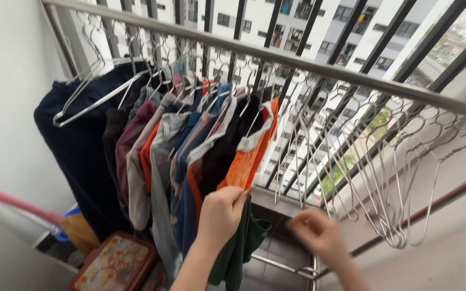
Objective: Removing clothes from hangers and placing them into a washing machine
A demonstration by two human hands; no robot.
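Steel rail (276,56) crowded with hung clothes (152,151), empty hangers (384,161) right. Left hand (221,213): grip pinched shut on orange garment (249,156) hem. Right hand (319,234) blurred, grip unclear. Best: steady the hem, unhook cleanly.

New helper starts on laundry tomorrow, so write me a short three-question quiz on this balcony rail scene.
1. True or false: the left hand pinches the orange garment.
2. Which side of the rail carries the empty hangers? A) the wall end, B) the end away from the wall, C) neither.
3. Fill in: the right hand is blurred and appears to hold ____.

Key: 1 true; 2 B, while the clothes are bunched at the wall end; 3 nothing, as far as the blur lets one tell.
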